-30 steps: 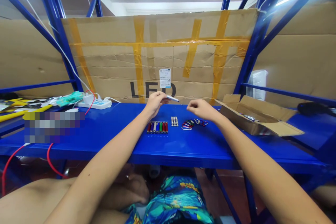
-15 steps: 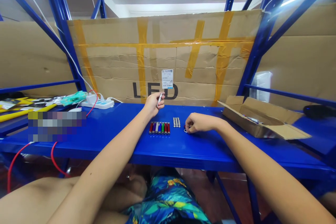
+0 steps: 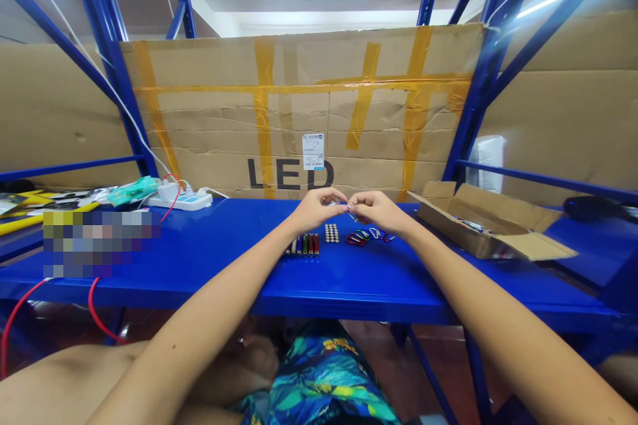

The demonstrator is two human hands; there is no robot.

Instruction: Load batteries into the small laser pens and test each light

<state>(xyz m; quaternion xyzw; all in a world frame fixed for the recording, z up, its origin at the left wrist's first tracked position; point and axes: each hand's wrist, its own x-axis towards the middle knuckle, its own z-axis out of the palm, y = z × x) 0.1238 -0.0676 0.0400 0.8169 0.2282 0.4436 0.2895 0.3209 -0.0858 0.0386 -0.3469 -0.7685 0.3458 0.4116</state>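
My left hand [image 3: 319, 209] and my right hand [image 3: 375, 208] meet fingertip to fingertip above the blue table. A slim silver tube, like a mini flashlight, is pinched in the left fingers and mostly hidden. The right fingers are closed on what looks like a small silver carabiner [image 3: 353, 216], only partly visible. Below the left wrist lies a row of coloured mini flashlights [image 3: 310, 246], partly covered by the forearm. Beside them small silver button cells [image 3: 331, 233] sit in a tidy block. Several coloured carabiners [image 3: 369, 235] lie loosely under the right hand.
An open cardboard box [image 3: 491, 222] with metal pieces inside stands at the right. A white power strip [image 3: 184, 200] with plugs and cables is at the back left, near yellow and teal items. A large cardboard panel [image 3: 219, 139] backs the blue table [image 3: 214, 272].
My right hand has lifted from the carabiners and moved up to meet the left. My left hand has come slightly down and right, still with the silver tube. The view has shifted a little.
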